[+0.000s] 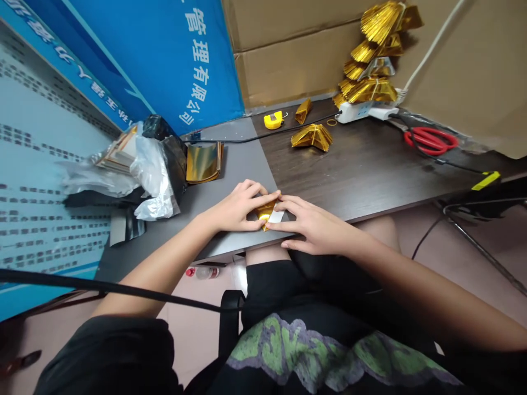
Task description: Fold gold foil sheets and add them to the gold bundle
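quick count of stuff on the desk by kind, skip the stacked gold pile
Held gold foil piece: 1
Loose folded gold foil pieces: 2
Red-handled scissors: 1
Yellow tape measure: 1
White power strip: 1
Total: 6
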A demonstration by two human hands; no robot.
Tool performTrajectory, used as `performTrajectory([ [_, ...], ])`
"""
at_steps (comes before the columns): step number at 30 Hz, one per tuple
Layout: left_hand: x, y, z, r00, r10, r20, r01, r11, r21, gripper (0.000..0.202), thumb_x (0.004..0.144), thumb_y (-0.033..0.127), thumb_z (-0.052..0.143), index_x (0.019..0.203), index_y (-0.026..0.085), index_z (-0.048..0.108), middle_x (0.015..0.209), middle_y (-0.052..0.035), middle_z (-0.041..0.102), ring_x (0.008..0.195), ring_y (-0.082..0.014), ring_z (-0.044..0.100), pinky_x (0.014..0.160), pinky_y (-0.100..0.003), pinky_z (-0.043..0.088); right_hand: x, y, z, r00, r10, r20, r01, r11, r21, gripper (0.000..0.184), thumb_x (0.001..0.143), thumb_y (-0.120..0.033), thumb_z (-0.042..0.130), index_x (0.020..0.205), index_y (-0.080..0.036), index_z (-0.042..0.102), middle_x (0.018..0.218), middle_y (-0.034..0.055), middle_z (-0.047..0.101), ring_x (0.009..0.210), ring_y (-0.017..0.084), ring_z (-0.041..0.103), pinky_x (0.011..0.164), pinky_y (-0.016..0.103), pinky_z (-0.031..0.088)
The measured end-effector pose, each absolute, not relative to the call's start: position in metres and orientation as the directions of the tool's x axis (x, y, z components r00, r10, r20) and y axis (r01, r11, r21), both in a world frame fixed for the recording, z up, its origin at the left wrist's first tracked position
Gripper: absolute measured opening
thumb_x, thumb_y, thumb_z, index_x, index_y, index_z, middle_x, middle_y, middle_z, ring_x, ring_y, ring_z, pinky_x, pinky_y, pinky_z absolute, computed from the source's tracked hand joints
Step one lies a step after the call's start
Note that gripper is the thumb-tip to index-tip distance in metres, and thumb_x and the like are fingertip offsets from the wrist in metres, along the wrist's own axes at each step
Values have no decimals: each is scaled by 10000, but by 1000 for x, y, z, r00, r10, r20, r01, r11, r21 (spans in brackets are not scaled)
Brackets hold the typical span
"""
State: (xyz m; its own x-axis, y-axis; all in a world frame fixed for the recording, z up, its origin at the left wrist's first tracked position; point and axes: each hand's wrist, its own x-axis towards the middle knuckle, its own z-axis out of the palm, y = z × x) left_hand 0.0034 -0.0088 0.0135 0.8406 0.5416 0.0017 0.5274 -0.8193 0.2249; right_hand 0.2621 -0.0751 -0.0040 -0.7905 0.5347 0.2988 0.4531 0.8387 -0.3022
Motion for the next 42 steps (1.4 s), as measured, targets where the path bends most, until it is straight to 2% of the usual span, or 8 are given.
performTrajectory([
  [3, 4, -21, 18, 793, 609, 25, 588, -776, 229, 718, 917, 551, 517, 1563, 401, 241, 1245, -65, 587, 1142, -175, 484, 1059, -391, 459, 265, -70, -6, -810, 495, 314, 408, 861, -304, 489, 929, -377, 682, 1392, -223, 647, 1412, 183, 510, 1417, 356, 405, 1160, 600, 392],
  [6, 6, -36, 22, 696, 712, 91, 676, -693, 252, 650, 916, 545, 538, 1511, 339, 378, 1201, -66, 599, 1129, -163, 516, 1031, -349, 462, 266, -68, -9, -812, 495, 308, 403, 858, -317, 483, 934, -377, 677, 1392, -227, 646, 1396, 191, 510, 1352, 339, 477, 1114, 574, 447],
  [11, 14, -60, 24, 579, 813, 60, 774, -571, 272, 332, 955, 471, 502, 1102, 216, 655, 1052, -37, 681, 997, -120, 582, 929, -291, 462, 265, -68, -10, -795, 529, 296, 425, 834, -351, 532, 884, -371, 747, 1395, -267, 646, 1522, 216, 411, 1412, 374, 442, 1115, 579, 442],
  [14, 19, -74, 22, 566, 815, 124, 808, -578, 111, 290, 978, 394, 465, 956, 226, 702, 965, -24, 696, 915, -113, 562, 820, -263, 418, 264, -67, -8, -803, 522, 289, 424, 840, -338, 553, 865, -365, 773, 1393, -257, 648, 1550, 229, 417, 1432, 388, 431, 1128, 597, 424],
  [23, 35, -113, 15, 532, 810, 247, 847, -509, -155, 291, 963, 241, 448, 1168, 238, 654, 1068, -27, 728, 924, -117, 647, 750, -255, 487, 267, -63, -9, -827, 444, 344, 370, 892, -260, 496, 932, -428, 688, 1372, -200, 661, 1482, 242, 533, 1447, 386, 442, 1150, 620, 405],
  [33, 35, -133, -4, 517, 781, 350, 856, -472, -211, 333, 925, 441, 568, 1187, 257, 661, 1251, -48, 724, 1235, -190, 653, 876, -293, 547, 282, -63, -5, -744, 548, 383, 401, 824, -399, 355, 960, -176, 566, 1307, -104, 548, 1391, 202, 587, 1217, 318, 652, 987, 487, 589],
  [37, 33, -134, -10, 532, 745, 402, 846, -478, -234, 264, 915, 438, 601, 1109, 277, 681, 1274, 2, 718, 1223, -177, 653, 856, -287, 507, 289, -63, -13, -701, 627, 340, 447, 758, -475, 338, 976, -287, 589, 1275, -130, 579, 1442, 213, 512, 1148, 317, 687, 913, 475, 623],
  [42, 32, -135, -15, 503, 758, 414, 860, -484, -159, 317, 923, 443, 595, 1157, 237, 654, 1333, 7, 697, 1272, -168, 629, 906, -295, 490, 296, -60, -16, -748, 519, 412, 334, 832, -442, 239, 1004, -294, 572, 1124, -147, 718, 1356, 159, 622, 1200, 288, 670, 1021, 437, 584],
])
